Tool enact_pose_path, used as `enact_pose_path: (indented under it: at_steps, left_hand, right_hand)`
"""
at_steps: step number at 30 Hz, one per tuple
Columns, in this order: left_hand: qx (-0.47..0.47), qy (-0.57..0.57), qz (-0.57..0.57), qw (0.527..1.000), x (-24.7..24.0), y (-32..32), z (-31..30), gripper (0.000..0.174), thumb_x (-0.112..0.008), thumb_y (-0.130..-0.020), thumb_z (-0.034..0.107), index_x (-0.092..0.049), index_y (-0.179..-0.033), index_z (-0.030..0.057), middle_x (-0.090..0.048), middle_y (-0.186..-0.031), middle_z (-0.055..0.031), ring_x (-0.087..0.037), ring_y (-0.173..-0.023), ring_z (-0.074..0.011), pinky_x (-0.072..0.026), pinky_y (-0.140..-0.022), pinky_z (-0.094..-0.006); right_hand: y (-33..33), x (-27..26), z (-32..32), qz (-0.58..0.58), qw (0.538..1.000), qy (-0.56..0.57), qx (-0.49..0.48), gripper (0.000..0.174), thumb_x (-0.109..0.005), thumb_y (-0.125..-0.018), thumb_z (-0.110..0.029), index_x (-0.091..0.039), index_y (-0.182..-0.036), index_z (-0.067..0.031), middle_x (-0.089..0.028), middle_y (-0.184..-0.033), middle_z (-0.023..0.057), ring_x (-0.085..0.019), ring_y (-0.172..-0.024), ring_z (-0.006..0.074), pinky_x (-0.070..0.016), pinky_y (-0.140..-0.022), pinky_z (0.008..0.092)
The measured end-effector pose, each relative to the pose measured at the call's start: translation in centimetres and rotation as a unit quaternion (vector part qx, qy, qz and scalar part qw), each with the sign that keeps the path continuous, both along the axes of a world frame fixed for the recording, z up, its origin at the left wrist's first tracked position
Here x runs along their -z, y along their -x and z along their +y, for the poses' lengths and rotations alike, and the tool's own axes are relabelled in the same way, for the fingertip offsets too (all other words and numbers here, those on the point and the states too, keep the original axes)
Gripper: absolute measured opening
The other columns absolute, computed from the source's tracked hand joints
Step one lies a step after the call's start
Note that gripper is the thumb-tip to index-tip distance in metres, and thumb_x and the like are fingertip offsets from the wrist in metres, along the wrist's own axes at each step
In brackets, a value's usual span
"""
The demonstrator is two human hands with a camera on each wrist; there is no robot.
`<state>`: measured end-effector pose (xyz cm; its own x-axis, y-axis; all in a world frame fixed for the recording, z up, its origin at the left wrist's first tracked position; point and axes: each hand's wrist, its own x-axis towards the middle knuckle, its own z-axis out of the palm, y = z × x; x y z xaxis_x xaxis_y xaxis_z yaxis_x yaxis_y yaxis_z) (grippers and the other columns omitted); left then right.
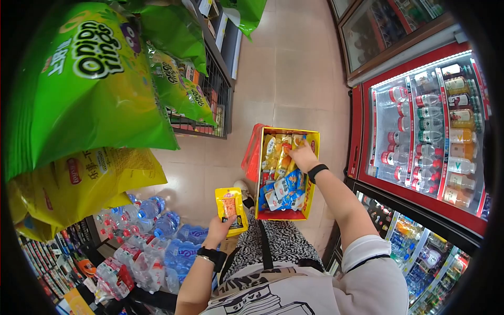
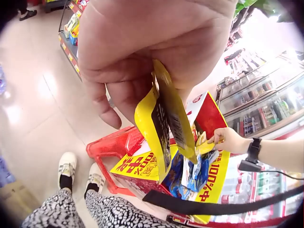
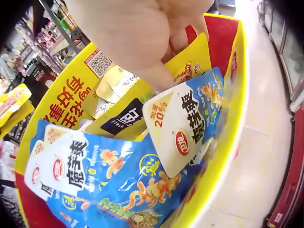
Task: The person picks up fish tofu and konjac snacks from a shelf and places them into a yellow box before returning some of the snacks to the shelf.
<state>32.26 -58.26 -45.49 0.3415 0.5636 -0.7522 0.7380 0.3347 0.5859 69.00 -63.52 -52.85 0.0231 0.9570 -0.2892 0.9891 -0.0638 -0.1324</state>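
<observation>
My left hand (image 1: 218,231) pinches a yellow snack packet (image 1: 229,202) by its lower left edge, beside a yellow and red cardboard box (image 1: 313,202). In the left wrist view this packet (image 2: 178,116) hangs edge-on below the palm. My right hand (image 1: 303,156) reaches into the box, its fingers at a yellow packet (image 3: 195,56) near the wall. Blue and white snack packets (image 3: 95,175) fill the near part of the box, with more yellow packets (image 3: 118,114) behind them. Some of the right fingertips are hidden among the packets.
A red plastic basket or stool (image 2: 107,147) stands under the box. Hanging green chip bags (image 1: 94,79) crowd the left, above bottled water packs (image 1: 178,252) on the floor. Lit drink fridges (image 1: 362,131) line the right side. A wire rack (image 1: 223,100) stands ahead.
</observation>
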Motion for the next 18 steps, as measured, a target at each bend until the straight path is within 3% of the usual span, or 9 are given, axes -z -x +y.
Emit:
enact_pose_path:
  at_steps: [2,8,18]
  left_hand:
    - [-0.006,0.012,0.014,1.000,-0.8,-0.5,0.1,0.032,-0.066,-0.079,0.025,-0.061,-0.098,-0.0011,-0.066,-0.083,-0.0122,-0.063,-0.075,-0.0192,-0.0478,-0.068,-0.0314]
    - [0.014,0.007,0.028,0.999,-0.9,-1.0,-0.3,0.032,-0.065,-0.080,0.028,-0.063,-0.095,-0.0003,-0.066,-0.080,-0.0122,-0.064,-0.073,-0.0205,-0.0475,-0.066,-0.0327]
    - [0.024,-0.010,0.014,1.000,0.7,-1.0,-1.1,0.032,-0.065,-0.080,0.029,-0.063,-0.095,0.0007,-0.066,-0.080,-0.0125,-0.063,-0.073,-0.0219,-0.0472,-0.066,-0.0335]
  right_hand:
    - [-0.8,-0.1,-1.1,0.006,0.999,0.051,0.001,0.014,-0.046,-0.078,-0.011,-0.060,-0.076,-0.0109,-0.063,-0.071,0.0085,-0.061,-0.079,0.0240,-0.0296,-0.096,0.0483]
    - [-0.4,0.1,-2.9,-0.003,0.999,0.052,0.013,0.015,-0.046,-0.080,-0.012,-0.058,-0.087,-0.0087,-0.063,-0.087,0.0080,-0.056,-0.098,0.0232,-0.0271,-0.101,0.0490]
    - [-0.4,-0.2,-3.1,0.013,0.999,0.043,0.007,0.015,-0.046,-0.080,-0.012,-0.058,-0.089,-0.0096,-0.062,-0.087,0.0072,-0.056,-0.096,0.0241,-0.0281,-0.099,0.0476]
